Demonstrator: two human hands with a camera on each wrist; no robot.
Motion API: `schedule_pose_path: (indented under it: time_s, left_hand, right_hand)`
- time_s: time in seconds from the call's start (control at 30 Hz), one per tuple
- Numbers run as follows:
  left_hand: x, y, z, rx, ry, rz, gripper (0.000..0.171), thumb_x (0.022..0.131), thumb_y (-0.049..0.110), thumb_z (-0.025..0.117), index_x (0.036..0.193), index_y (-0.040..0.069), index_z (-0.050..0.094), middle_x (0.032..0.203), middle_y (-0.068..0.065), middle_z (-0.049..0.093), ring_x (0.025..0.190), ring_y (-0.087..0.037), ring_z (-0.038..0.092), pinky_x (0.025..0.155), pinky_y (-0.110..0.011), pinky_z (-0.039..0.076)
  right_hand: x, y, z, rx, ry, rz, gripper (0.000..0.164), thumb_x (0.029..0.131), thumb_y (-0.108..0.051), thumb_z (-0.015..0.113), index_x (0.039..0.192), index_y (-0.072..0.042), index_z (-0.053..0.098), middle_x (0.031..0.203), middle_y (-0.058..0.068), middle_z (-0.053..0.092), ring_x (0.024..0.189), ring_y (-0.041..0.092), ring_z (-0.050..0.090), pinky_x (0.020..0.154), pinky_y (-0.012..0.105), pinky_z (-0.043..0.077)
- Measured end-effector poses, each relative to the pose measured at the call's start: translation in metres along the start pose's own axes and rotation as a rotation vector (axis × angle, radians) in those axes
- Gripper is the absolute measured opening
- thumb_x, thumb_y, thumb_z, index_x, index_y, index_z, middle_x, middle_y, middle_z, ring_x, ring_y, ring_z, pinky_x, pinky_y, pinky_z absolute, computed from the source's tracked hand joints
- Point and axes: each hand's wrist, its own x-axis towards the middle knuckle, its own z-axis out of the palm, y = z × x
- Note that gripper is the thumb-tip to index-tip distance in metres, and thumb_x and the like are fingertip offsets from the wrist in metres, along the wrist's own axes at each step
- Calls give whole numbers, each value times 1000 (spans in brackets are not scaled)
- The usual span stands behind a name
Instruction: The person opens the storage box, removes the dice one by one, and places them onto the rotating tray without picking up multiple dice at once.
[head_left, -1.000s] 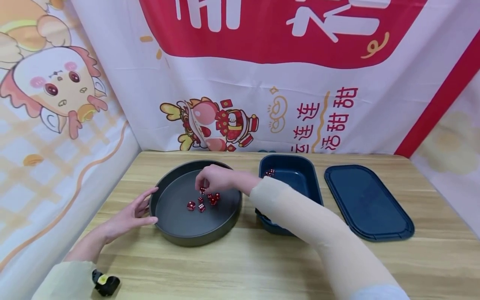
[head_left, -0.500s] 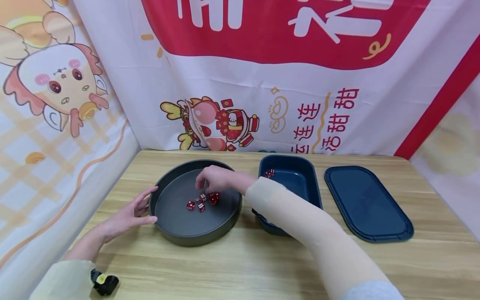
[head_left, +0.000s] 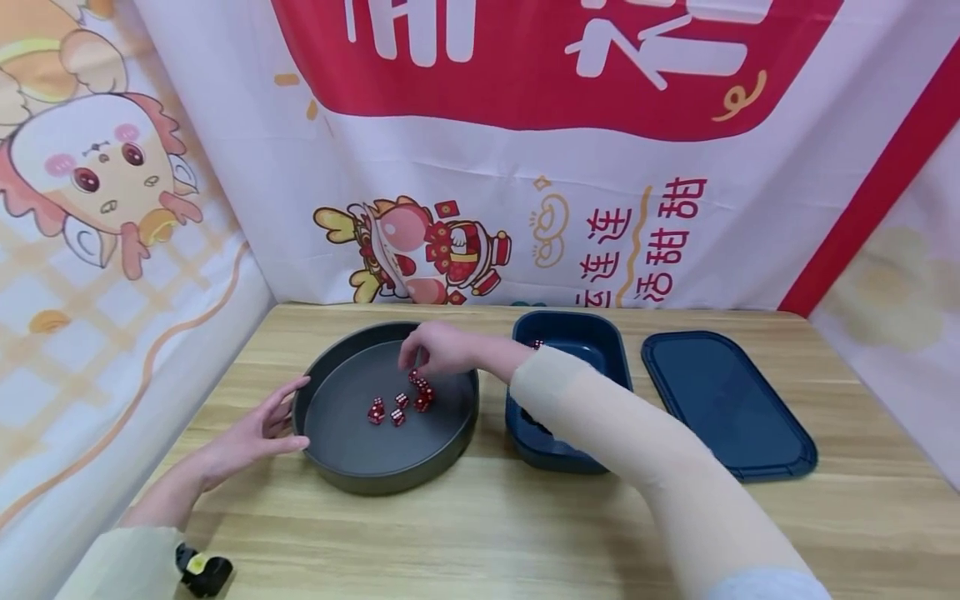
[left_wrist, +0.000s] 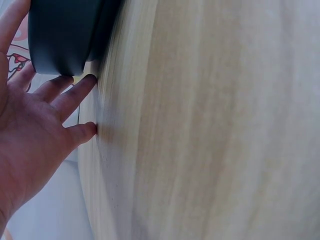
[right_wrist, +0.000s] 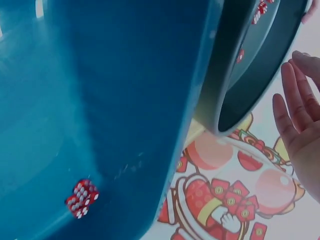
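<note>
A round dark grey pan (head_left: 360,477) stands on the wooden table, left of centre. Several red dice (head_left: 423,401) with white dots lie loosely grouped on its floor. My left hand (head_left: 251,433) rests against the pan's left side, thumb in front and fingers behind. Its fingers spread beside the dark wall in the left wrist view. Over the pan hovers my right hand (head_left: 444,348), fingers pointing down with thumb and fingertips close together. One die (head_left: 414,376) sits directly under these fingertips; whether they hold anything is hidden. The right wrist view shows the fingers (right_wrist: 295,95) fairly straight.
Right of the pan stands a deep blue box (head_left: 558,460), partly covered by my right sleeve. A few dice (right_wrist: 82,198) lie in its far corner. Farther right lies a flat blue lid (head_left: 731,404). A printed white cloth (head_left: 450,167) hangs behind the table.
The dice in the pan have shifted: two now lie together at the left, and one shows under my right fingertips. The right hand has moved slightly right; my left hand stays at the pan.
</note>
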Motion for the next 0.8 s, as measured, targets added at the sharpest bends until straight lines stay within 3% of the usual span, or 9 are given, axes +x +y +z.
schedule_pose_path:
  time_s: [0.3,0.43,0.8]
  left_hand:
    - [-4,-3,1,-4,7,-9,87,93,12,66,156,12,6,152,-38,6,136,-56,14,103,-64,21]
    - [-4,-3,2,-7,6,-7,86,94,12,65,156,13,6,152,-38,6,136,-56,14,103,-65,22]
    - [-1,1,2,-5,4,0,86,93,12,65,156,12,6,153,-37,6,136,-56,15,103,-64,22]
  right_hand:
    - [-33,13,-11,-1,24,-33,20,91,-3,68,110,-9,71,105,4,66,88,13,58,81,21,49]
    - [-54,24,-17,29,27,-43,19,90,-2,68,109,-6,71,105,4,67,92,14,61,85,28,50]
    - [-111,67,-37,31,150,35,20,89,-3,70,107,-9,72,101,0,69,87,14,63,78,28,52]
